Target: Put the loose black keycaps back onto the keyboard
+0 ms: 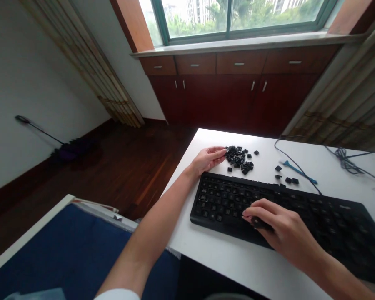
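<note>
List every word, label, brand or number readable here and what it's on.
No text here is readable.
keyboard: key legends are only pale specks, too small to read.
pale mark on the keyboard's upper right rim: possibly a brand, too blurred to read.
loose keycaps: no legends legible.

You've got a black keyboard (300, 216) and black keycaps (239, 158) on a white desk (237, 258), with a blue tool (298, 168) nearby

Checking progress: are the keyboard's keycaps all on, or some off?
Some off: loose black keycaps lie piled on the white table beyond the black keyboard.
</note>
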Tool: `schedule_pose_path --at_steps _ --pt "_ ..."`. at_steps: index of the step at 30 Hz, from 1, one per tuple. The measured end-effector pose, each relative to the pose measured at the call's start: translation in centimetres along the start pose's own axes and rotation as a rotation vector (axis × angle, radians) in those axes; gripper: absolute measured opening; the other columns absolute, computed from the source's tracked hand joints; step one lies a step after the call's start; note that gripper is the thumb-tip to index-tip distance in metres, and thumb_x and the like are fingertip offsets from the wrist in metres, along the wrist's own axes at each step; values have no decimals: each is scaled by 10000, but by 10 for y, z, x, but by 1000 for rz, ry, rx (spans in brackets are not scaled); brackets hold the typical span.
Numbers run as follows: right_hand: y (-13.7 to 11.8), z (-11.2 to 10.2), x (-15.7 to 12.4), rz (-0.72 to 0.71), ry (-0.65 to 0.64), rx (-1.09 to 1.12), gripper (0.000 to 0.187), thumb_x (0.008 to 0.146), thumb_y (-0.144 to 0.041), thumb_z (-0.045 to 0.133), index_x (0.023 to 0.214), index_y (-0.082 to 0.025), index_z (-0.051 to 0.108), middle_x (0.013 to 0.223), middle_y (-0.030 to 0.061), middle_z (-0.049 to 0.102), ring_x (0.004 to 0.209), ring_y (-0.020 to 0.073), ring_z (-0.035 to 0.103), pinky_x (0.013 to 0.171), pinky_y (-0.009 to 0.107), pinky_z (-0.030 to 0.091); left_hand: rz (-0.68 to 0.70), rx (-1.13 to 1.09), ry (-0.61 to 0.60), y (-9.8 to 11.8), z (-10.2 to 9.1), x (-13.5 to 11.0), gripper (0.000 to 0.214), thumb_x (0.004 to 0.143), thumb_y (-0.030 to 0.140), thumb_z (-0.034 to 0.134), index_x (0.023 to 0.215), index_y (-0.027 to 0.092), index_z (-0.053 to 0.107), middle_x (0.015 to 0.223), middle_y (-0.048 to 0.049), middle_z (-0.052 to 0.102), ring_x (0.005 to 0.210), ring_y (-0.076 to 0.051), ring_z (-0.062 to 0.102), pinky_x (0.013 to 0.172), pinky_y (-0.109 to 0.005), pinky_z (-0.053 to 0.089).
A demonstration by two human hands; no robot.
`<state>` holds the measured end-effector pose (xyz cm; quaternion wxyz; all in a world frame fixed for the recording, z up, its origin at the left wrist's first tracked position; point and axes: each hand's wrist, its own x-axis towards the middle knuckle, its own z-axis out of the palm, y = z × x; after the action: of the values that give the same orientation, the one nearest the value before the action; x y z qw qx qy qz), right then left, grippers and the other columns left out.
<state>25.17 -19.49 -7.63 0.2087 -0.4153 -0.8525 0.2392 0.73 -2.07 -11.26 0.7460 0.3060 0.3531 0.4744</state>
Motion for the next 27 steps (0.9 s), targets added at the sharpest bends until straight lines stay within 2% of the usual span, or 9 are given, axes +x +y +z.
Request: schedule_pose_path --at_steps 9,16,21,27 --pt "-9 18 -9 40 26 -102 398 902 -147 539 1249 -315 635 1240 68 644 984 213 697 817 309 580 16 3 -80 -5 -4 5 234 751 97 812 963 91 713 927 -56 722 826 -95 687 961 -304 526" --pt "-22 26 -12 8 171 -94 348 891 -127 559 1192 -279 646 1192 52 723 1077 236 695 947 369 565 28 -10 -119 -7 -4 6 236 748 98 814 960 89 712 927 -61 721 840 -98 686 1002 -330 512" --pt "-31 32 -7 -7 119 -158 375 874 -61 530 1178 -258 628 1253 53 705 1056 230 696 901 371 574 33 -15 -125 -7 -4 6 216 752 93 807 944 91 708 914 -54 720 821 -91 678 996 -329 514" --pt "-29 31 -8 29 100 -188 338 884 -80 531 1154 -261 628 1288 52 674 1119 226 673 935 346 555 33 -25 -138 -8 -5 7 223 751 99 808 950 87 708 922 -60 722 820 -92 679 988 -323 519"
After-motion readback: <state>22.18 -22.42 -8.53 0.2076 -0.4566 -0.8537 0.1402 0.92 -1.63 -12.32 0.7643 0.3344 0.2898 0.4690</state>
